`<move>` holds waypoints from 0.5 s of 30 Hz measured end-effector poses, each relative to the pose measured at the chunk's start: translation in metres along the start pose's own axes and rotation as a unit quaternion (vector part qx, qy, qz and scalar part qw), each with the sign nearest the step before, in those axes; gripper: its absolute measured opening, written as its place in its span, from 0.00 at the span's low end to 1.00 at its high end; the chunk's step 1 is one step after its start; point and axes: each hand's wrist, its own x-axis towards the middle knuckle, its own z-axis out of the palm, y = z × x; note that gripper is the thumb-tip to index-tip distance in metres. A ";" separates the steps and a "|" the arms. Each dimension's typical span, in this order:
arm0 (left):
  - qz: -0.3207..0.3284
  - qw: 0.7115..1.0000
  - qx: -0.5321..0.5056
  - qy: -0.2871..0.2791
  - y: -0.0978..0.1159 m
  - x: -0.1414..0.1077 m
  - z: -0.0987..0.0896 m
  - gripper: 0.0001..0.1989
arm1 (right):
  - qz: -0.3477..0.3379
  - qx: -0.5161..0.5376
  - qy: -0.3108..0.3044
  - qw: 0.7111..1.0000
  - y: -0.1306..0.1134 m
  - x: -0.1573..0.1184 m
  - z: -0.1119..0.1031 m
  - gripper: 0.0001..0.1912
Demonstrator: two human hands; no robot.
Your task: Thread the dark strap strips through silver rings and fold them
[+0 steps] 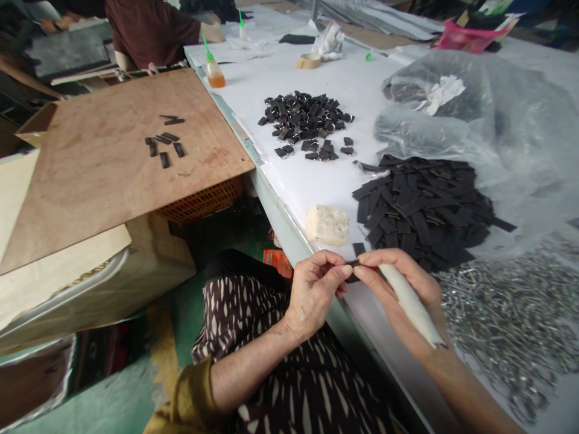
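Observation:
Between both hands, at the table's edge, is a small black strip. My left hand pinches one end of it with thumb and forefinger. The other end sits in the fingertips of my right hand, which also keeps a white-wrapped stick lying across it. The stick's working tip is hidden. Just beyond my fingers lies a cream-coloured block with a pitted top. A heap of flat black strips is beside my right hand, and a spread of shiny metal rings lies to its right.
Farther back is a pile of black tabs with metal rings. A glue bottle, a tape roll and clear plastic sheeting share the white table. Several black pieces lie on a wooden board at left. Another person sits behind it.

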 end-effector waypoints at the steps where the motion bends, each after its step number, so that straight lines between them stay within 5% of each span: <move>1: -0.001 1.000 0.001 -0.003 0.000 0.000 0.000 0.07 | 0.010 0.006 -0.005 1.000 -0.001 0.001 -0.001 0.04; 15: -0.046 0.998 -0.008 -0.051 0.005 0.003 -0.002 0.12 | 0.106 0.115 -0.036 0.987 0.014 0.006 -0.004 0.07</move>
